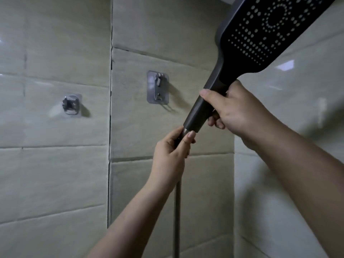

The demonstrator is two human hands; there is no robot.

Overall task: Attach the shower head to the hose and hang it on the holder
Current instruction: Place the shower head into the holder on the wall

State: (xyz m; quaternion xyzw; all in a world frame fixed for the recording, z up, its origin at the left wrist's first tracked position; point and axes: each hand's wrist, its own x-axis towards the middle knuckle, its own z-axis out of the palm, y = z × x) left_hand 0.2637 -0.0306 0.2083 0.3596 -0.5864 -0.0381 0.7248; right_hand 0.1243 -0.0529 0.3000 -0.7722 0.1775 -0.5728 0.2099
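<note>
Our right hand [240,112] grips the head [260,36] by its handle; our left hand [171,151] pinches the hose [176,211] nut at its base; misaligned threads could cross and leak; the holder [157,87] waits unused.

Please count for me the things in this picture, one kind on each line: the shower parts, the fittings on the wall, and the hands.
Shower heads: 1, the black shower head
Hoses: 1, the metal hose
Wall fittings: 2, the holder and the chrome fitting
Hands: 2, the left hand and the right hand
Total: 6
</note>
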